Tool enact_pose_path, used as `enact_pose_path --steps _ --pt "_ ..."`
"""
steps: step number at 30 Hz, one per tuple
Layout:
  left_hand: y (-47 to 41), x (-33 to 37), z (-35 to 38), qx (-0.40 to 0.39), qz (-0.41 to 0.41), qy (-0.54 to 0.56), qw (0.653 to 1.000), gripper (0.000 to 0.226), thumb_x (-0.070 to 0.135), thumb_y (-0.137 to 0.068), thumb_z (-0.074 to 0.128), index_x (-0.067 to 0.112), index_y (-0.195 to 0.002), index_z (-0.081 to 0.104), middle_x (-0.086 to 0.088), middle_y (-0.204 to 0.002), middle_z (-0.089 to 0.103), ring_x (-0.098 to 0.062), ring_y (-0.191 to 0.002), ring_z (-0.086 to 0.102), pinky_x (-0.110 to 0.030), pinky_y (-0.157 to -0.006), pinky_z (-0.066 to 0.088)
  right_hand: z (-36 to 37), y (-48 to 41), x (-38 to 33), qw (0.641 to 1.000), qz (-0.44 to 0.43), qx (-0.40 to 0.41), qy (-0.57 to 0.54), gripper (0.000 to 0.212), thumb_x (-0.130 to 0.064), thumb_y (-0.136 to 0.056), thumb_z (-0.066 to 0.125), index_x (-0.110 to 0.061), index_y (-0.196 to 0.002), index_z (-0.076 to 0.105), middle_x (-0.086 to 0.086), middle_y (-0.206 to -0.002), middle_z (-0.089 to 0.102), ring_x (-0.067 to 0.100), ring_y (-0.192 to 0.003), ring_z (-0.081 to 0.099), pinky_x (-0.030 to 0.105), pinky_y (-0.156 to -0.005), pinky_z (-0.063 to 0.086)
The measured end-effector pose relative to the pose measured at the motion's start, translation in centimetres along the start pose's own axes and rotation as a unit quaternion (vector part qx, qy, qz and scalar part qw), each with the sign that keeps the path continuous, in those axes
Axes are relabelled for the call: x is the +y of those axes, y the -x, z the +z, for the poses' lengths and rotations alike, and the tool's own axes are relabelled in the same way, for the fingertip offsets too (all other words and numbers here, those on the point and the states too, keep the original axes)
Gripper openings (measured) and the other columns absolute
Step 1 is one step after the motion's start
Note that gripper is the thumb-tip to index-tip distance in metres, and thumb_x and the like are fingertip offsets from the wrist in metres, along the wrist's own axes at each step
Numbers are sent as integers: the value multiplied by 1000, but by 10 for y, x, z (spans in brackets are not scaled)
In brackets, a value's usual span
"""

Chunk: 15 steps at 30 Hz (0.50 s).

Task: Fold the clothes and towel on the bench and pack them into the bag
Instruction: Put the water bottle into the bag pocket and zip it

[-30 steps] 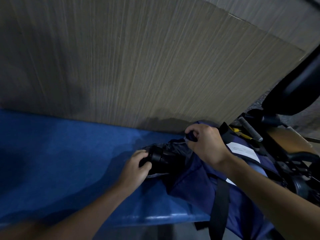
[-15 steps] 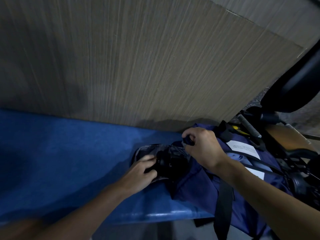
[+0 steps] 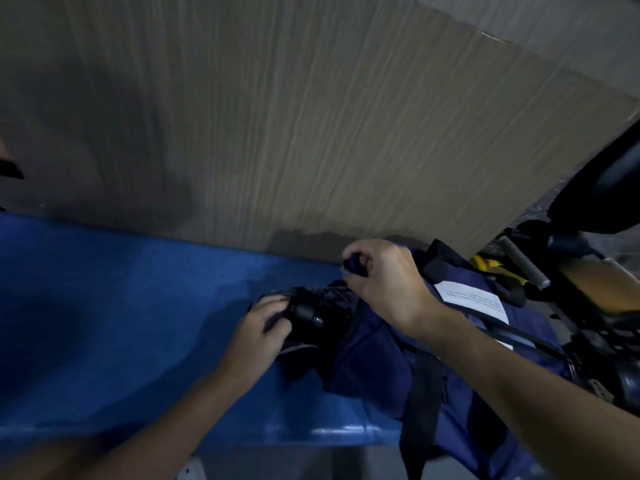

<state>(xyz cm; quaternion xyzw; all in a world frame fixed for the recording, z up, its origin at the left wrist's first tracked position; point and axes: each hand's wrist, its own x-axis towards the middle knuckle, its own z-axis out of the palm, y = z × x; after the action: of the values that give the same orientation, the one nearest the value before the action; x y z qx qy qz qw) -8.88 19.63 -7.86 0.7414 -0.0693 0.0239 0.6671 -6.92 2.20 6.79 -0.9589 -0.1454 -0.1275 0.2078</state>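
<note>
bag [image 3: 374, 362]: lower part cut by bottom edge | white label [image 3: 471, 301]: print too small to read | dark bundle [image 3: 318, 313]: kind unclear, partly under left hand [image 3: 259, 327] | dark object [image 3: 10, 168], left edge: cut off

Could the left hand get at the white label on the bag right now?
Probably not directly: the right hand, gripping the bag, sits between the left hand and the label, and the left hand holds a black bundle.

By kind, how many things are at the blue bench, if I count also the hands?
hands: 2 (left hand, right hand)
navy bag: 1
black bundle: 1
white label: 1
total: 5
</note>
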Motion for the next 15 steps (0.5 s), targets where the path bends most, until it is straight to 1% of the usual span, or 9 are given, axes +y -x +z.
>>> enact_pose_path --steps 2,3,4,5,6,8,9,12,15 --pt "0 -5 -13 63 -37 8 997 20 18 -75 49 19 -79 69 3 -105 66 9 -93 60 -8 -83 42 8 -2 -11 1000 -21 -2 -13 18 -7 -82 73 -14 -98 69 -16 -69 46 -5 -62 51 5 -57 35" --pt "1 -8 -18 75 -53 9 996 19 20 -74 50 12 -74 67 -2 -99 66 7 -87 60 -11 -81 42 10 -1 -15 999 -32 -6 -12 19 -7 -82 73 -12 -100 68 -13 -71 47 -1 -61 49 6 -58 36" --pt "2 -10 -21 71 -66 7 995 24 23 -74 50 4 -74 64 -7 -93 66 1 -83 60 -17 -79 42 12 1 -16 999 -38 -17 -4 21 -8 -83 73 -11 -103 66 -8 -77 51 1 -64 49 7 -61 37" --pt "4 -12 -22 56 -77 6 995 32 27 -74 51 -2 -78 62 -12 -86 62 -8 -80 57 -25 -76 42 12 3 -15 999 -35 -35 10 25 -9 -84 72 -10 -108 64 -2 -87 56 4 -73 51 10 -65 38" --pt "7 -11 -22 39 -92 7 995 36 31 -73 51 -2 -82 61 -17 -82 58 -15 -78 54 -32 -74 40 11 5 -13 997 -20 -62 32 32 -13 -84 73 -11 -114 61 4 -100 59 13 -85 55 13 -71 41" --pt "12 -8 -20 26 -111 18 993 32 33 -74 52 6 -88 64 -19 -82 57 -21 -77 52 -36 -71 39 5 7 -7 985 32 -137 95 49 -25 -83 75 -16 -125 54 8 -117 56 25 -104 55 32 -88 46" --pt "13 -6 -18 25 -109 27 993 30 32 -74 52 8 -89 64 -18 -83 58 -22 -78 53 -36 -71 39 1 8 -5 975 50 -171 132 53 -31 -82 76 -18 -127 52 8 -118 55 28 -106 54 39 -91 45" --pt "14 0 -15 18 -95 36 995 27 30 -73 53 10 -87 65 -18 -88 62 -24 -80 58 -35 -73 43 -13 11 -5 938 60 -229 255 58 -42 -79 75 -18 -124 47 9 -117 53 31 -109 52 43 -94 41" --pt "14 1 -17 3 -101 31 994 42 43 -67 56 9 -89 65 -20 -94 62 -29 -90 59 -32 -76 42 -18 12 -2 900 65 -266 339 75 -52 -72 76 -20 -129 38 11 -124 43 34 -116 46 46 -98 36"
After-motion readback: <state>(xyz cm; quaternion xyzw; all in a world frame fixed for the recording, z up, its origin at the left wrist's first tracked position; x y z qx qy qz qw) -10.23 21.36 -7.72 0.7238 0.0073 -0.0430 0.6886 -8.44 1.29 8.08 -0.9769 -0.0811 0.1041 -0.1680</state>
